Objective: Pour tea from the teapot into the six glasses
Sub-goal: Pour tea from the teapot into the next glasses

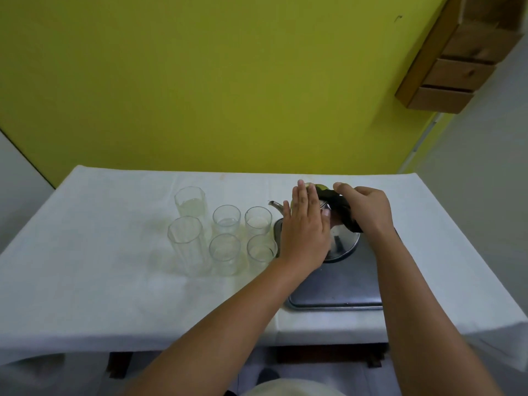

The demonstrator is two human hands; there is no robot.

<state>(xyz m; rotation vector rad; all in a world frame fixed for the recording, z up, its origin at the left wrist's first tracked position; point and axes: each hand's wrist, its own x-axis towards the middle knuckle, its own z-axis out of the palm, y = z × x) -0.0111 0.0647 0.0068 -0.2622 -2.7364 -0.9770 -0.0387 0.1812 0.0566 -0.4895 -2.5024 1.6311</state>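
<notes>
The right hand (364,208) is gripping the black handle (341,208) of the steel teapot (341,241) sitting on a metal tray (340,287), while the left hand (305,227) is lying flat over its top, beside six glasses (225,235) on the white tablecloth (114,252).

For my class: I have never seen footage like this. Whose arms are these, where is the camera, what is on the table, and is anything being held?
There is no machine here. A person wears a camera on the head, so the one picture looks forward and down at their own arms. The table has a white cloth. On it stand six clear glasses: two tall ones at the left and four short ones beside them. At the right a steel teapot sits on a metal tray, its spout pointing toward the glasses. The right hand grips the teapot's dark handle. The left hand lies flat against the pot's lid area.
</notes>
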